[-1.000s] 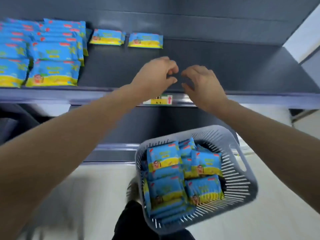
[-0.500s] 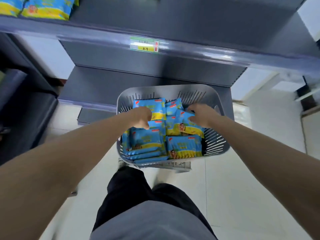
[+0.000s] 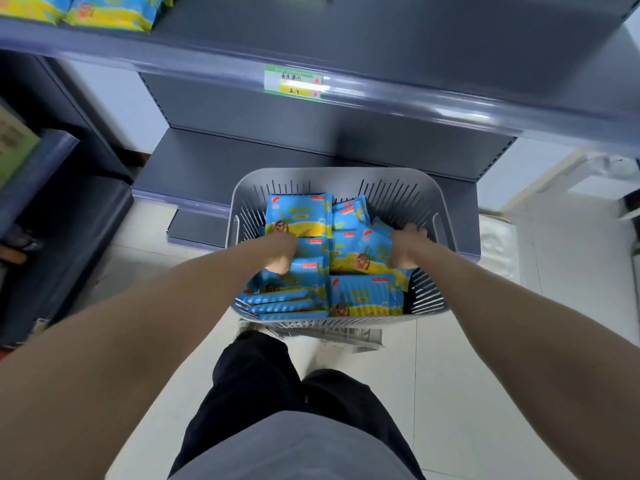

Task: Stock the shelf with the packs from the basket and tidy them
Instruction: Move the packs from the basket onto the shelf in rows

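Grey slotted basket below the shelf lip holds the blue packs. My right hand grips one pack by its edge; my left hand curls among them, its hold hidden.

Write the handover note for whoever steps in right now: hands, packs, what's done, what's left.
Left hand: curled down among the basket packs, grip unclear.
Right hand: gripping a tilted pack by its right edge.
Basket: below the shelf, many packs inside.
Done: some shelved packs at far left.
Left: shelve the rest, then tidy.
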A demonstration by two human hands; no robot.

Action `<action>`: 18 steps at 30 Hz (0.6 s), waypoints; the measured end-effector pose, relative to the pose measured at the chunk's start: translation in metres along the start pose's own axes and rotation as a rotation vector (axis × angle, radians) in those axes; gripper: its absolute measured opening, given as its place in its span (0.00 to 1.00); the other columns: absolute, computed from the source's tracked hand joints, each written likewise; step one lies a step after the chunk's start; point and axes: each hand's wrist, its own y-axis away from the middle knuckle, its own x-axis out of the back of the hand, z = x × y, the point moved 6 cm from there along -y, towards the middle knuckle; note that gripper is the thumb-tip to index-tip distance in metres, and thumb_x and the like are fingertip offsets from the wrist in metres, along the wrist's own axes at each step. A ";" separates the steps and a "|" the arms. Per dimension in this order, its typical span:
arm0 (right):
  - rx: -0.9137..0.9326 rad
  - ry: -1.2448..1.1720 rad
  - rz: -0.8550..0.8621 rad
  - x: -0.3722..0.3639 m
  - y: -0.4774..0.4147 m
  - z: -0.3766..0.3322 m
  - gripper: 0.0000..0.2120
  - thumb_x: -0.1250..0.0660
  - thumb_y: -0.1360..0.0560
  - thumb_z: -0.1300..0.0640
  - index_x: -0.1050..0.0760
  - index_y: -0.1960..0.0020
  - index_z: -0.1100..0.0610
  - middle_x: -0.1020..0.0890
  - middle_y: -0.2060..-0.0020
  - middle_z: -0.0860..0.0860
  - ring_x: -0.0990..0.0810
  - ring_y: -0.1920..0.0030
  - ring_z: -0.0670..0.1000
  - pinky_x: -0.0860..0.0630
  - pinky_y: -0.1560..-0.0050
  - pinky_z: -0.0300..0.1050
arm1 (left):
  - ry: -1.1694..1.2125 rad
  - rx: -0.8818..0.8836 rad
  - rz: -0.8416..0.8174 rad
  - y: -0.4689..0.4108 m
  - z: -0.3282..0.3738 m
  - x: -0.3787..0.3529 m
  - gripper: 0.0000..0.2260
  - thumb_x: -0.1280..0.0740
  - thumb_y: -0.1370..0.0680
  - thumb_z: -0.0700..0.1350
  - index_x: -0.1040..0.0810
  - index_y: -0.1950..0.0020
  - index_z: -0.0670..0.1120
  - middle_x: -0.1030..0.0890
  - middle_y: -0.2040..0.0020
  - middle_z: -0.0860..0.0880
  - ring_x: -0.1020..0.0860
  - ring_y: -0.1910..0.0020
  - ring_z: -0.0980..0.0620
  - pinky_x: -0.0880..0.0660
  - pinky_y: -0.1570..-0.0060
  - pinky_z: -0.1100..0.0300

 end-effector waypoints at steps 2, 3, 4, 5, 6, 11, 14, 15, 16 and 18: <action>0.043 0.063 -0.026 -0.002 0.000 -0.004 0.27 0.30 0.28 0.51 0.32 0.34 0.63 0.31 0.36 0.61 0.34 0.34 0.63 0.31 0.35 0.56 | 0.037 -0.040 0.005 0.008 0.008 0.018 0.12 0.31 0.27 0.40 0.25 0.45 0.40 0.25 0.52 0.44 0.26 0.55 0.45 0.30 0.57 0.56; 0.099 0.101 -0.055 -0.005 0.002 -0.009 0.22 0.30 0.28 0.51 0.26 0.41 0.64 0.24 0.44 0.59 0.28 0.39 0.61 0.28 0.39 0.54 | 0.064 -0.055 0.026 0.012 0.011 0.031 0.14 0.30 0.27 0.40 0.26 0.43 0.40 0.25 0.49 0.44 0.27 0.53 0.45 0.30 0.55 0.55; 0.150 0.131 -0.092 -0.006 0.008 -0.014 0.16 0.30 0.28 0.52 0.23 0.49 0.64 0.21 0.56 0.56 0.22 0.46 0.58 0.24 0.44 0.50 | 0.090 -0.069 0.048 0.016 0.012 0.045 0.15 0.30 0.27 0.40 0.26 0.43 0.40 0.25 0.49 0.43 0.28 0.53 0.45 0.30 0.55 0.54; 0.190 0.143 -0.121 -0.004 0.013 -0.020 0.11 0.30 0.28 0.54 0.24 0.56 0.63 0.22 0.65 0.54 0.21 0.53 0.56 0.23 0.52 0.47 | 0.109 -0.085 0.084 0.020 0.012 0.061 0.14 0.29 0.28 0.41 0.26 0.44 0.41 0.26 0.50 0.43 0.28 0.54 0.45 0.32 0.57 0.56; 0.218 0.147 -0.124 0.001 0.017 -0.024 0.09 0.30 0.28 0.55 0.25 0.58 0.61 0.24 0.68 0.52 0.22 0.58 0.55 0.25 0.57 0.45 | 0.130 -0.095 0.125 0.024 0.010 0.078 0.14 0.28 0.29 0.42 0.25 0.46 0.42 0.26 0.52 0.44 0.29 0.56 0.46 0.33 0.58 0.58; 0.287 0.041 0.153 0.093 0.031 -0.025 0.10 0.36 0.30 0.64 0.26 0.48 0.61 0.22 0.53 0.58 0.22 0.51 0.57 0.31 0.59 0.41 | 0.197 -0.159 0.332 0.054 0.000 0.164 0.15 0.27 0.30 0.42 0.23 0.45 0.42 0.26 0.56 0.47 0.28 0.58 0.47 0.35 0.59 0.61; 0.289 -0.119 0.346 0.168 0.051 -0.024 0.07 0.39 0.30 0.64 0.28 0.53 0.57 0.24 0.56 0.54 0.25 0.55 0.57 0.35 0.62 0.41 | 0.226 -0.186 0.450 0.071 -0.016 0.214 0.14 0.27 0.30 0.42 0.22 0.47 0.42 0.26 0.57 0.48 0.28 0.58 0.49 0.35 0.59 0.61; 0.291 -0.164 0.401 0.191 0.057 -0.025 0.06 0.39 0.30 0.64 0.29 0.54 0.56 0.26 0.58 0.52 0.27 0.57 0.56 0.36 0.62 0.42 | 0.238 -0.199 0.491 0.077 -0.023 0.230 0.13 0.27 0.30 0.42 0.22 0.48 0.42 0.25 0.57 0.48 0.28 0.58 0.49 0.34 0.60 0.60; 0.298 -0.198 0.459 0.213 0.062 -0.027 0.06 0.39 0.30 0.63 0.29 0.54 0.56 0.27 0.59 0.51 0.29 0.57 0.55 0.36 0.62 0.43 | 0.261 -0.212 0.523 0.081 -0.031 0.246 0.12 0.27 0.30 0.42 0.21 0.49 0.42 0.24 0.57 0.47 0.27 0.58 0.49 0.32 0.59 0.59; 0.324 -0.266 0.566 0.255 0.070 -0.033 0.08 0.37 0.30 0.63 0.27 0.52 0.58 0.26 0.59 0.52 0.28 0.57 0.55 0.33 0.61 0.44 | 0.338 -0.222 0.576 0.089 -0.052 0.276 0.11 0.27 0.30 0.41 0.21 0.49 0.41 0.21 0.56 0.47 0.25 0.58 0.50 0.29 0.56 0.57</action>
